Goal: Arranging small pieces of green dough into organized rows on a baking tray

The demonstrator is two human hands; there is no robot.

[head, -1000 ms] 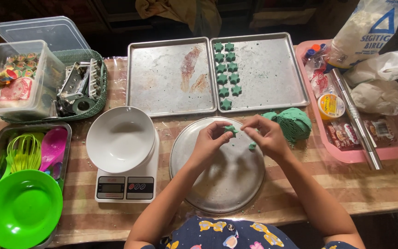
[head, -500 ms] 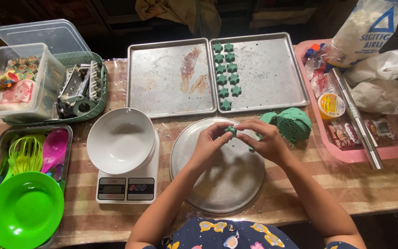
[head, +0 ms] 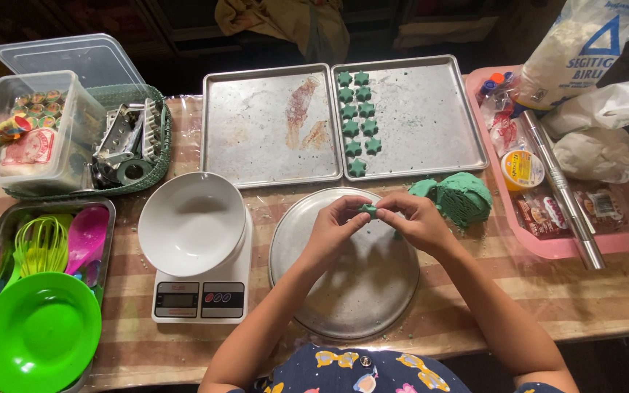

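Vs. the earlier frames, little is changed: the small green dough piece (head: 367,209) is kept pinched between left hand (head: 333,231) and right hand (head: 415,222), fingertips narrow, above the round metal pan (head: 343,291), w/ shaping judged ongoing, dough lump (head: 464,198) beside, star row (head: 357,120) unaltered.

striped table (head: 562,298), baking trays (head: 271,124), scale (head: 202,291)

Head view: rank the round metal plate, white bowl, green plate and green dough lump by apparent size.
1. Round metal plate
2. Green plate and white bowl, look alike, no ranking
3. Green dough lump
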